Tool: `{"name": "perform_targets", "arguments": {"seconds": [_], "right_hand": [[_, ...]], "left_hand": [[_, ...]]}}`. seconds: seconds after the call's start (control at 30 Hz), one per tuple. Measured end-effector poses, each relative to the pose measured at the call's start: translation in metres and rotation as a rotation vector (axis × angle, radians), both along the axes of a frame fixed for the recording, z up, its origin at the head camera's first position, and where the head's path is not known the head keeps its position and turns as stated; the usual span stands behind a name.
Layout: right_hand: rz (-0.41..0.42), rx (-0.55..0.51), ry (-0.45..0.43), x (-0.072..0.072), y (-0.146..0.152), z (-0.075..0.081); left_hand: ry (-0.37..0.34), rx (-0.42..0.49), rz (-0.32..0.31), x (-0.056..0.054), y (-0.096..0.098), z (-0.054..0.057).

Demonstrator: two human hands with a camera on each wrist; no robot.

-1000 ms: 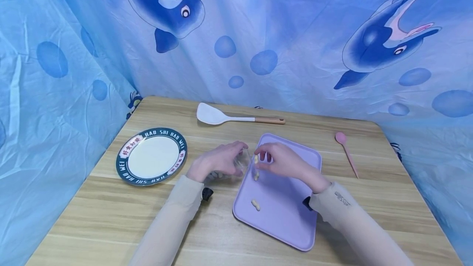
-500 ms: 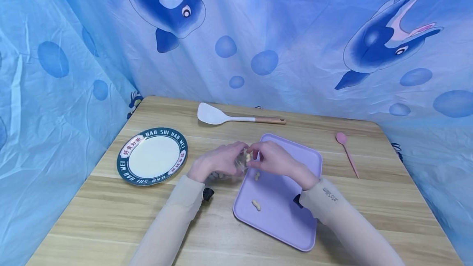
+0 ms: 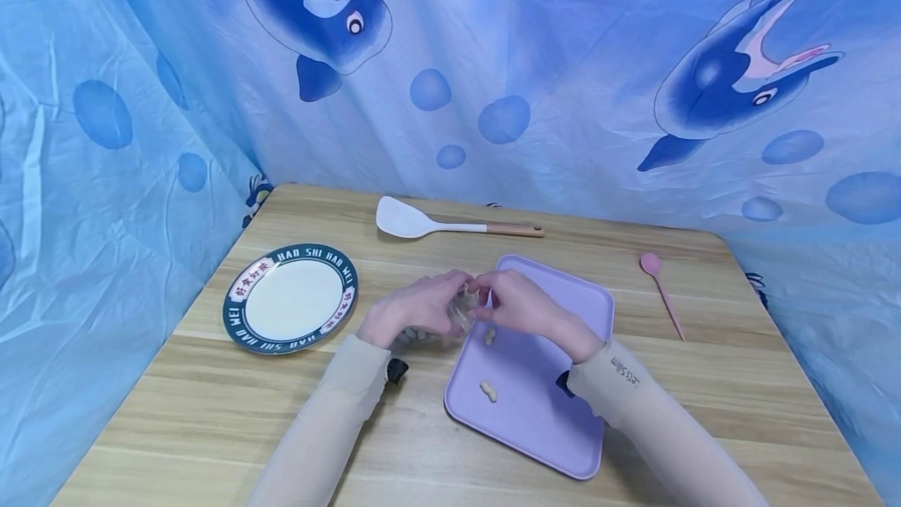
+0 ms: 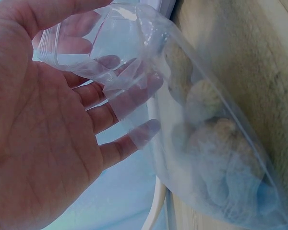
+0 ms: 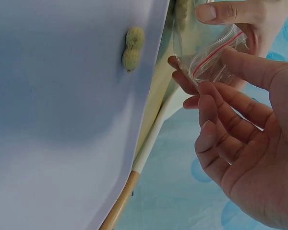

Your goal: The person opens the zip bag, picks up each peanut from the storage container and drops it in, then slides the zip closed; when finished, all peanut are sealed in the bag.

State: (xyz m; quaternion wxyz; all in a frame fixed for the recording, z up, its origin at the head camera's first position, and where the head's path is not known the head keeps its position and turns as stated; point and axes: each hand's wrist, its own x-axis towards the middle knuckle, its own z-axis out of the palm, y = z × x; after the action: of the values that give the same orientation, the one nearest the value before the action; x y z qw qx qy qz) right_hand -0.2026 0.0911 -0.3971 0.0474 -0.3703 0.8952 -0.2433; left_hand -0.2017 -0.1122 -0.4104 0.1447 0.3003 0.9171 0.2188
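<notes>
A clear zip bag (image 3: 461,310) with a red seal line stands between my hands, left of the purple tray. My left hand (image 3: 418,307) holds it near the mouth, thumb on one side and fingers on the other. Several unshelled peanuts (image 4: 225,158) lie in its lower part in the left wrist view. My right hand (image 3: 517,303) is at the bag's mouth, over the tray's left edge. Its thumb and index finger touch the opening in the right wrist view, with no peanut visible between them. Two peanuts, a nearer one (image 3: 489,391) and a farther one (image 3: 489,336), lie on the tray.
The purple tray (image 3: 542,421) lies at an angle under my right forearm. A green-rimmed plate (image 3: 299,300) is at the left. Behind the hands lies a white spatula (image 3: 408,219) with a wooden handle. A pink spoon-shaped stick (image 3: 662,288) is at the right.
My right hand has moved left from above the tray to the bag's mouth with a peanut. That peanut no longer shows between its fingers. The left hand has stayed in place.
</notes>
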Motion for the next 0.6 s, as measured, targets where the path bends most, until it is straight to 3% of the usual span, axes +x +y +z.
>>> {"name": "perform_targets", "arguments": {"seconds": [0.6], "right_hand": [[-0.003,-0.019,-0.013,0.0014,0.0003,0.0014]], "left_hand": [[0.009,-0.002,0.002,-0.0012,-0.0004,-0.0025]]}}
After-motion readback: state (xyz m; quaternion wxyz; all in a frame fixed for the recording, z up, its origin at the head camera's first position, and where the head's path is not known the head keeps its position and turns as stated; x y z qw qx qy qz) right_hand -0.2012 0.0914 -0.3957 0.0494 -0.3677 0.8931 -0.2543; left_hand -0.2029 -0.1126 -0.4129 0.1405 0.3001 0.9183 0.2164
